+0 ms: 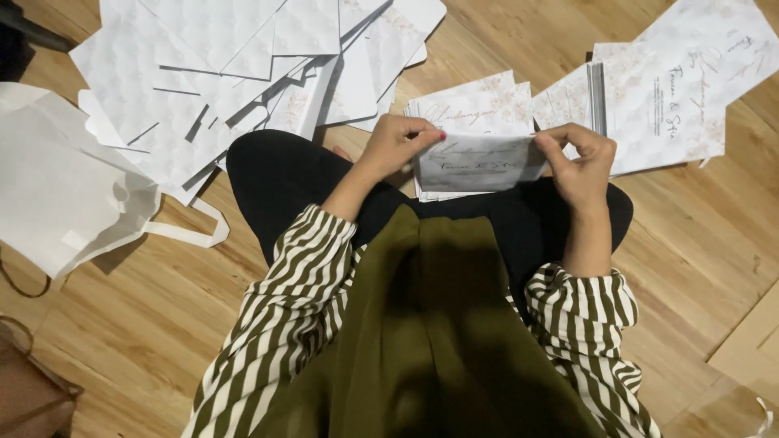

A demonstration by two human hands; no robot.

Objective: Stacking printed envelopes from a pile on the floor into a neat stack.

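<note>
I sit cross-legged on a wooden floor and hold a folded white card with script lettering over my knees. My left hand pinches its left edge, and my right hand grips its right edge. Both hands are closed on the same card. Just beyond it lies a small stack of similar printed cards on the floor.
A large heap of white embossed sheets spreads across the floor at the upper left. More printed cards lie at the upper right. A white cloth bag with a handle lies at the left. A brown bag sits at the lower left corner.
</note>
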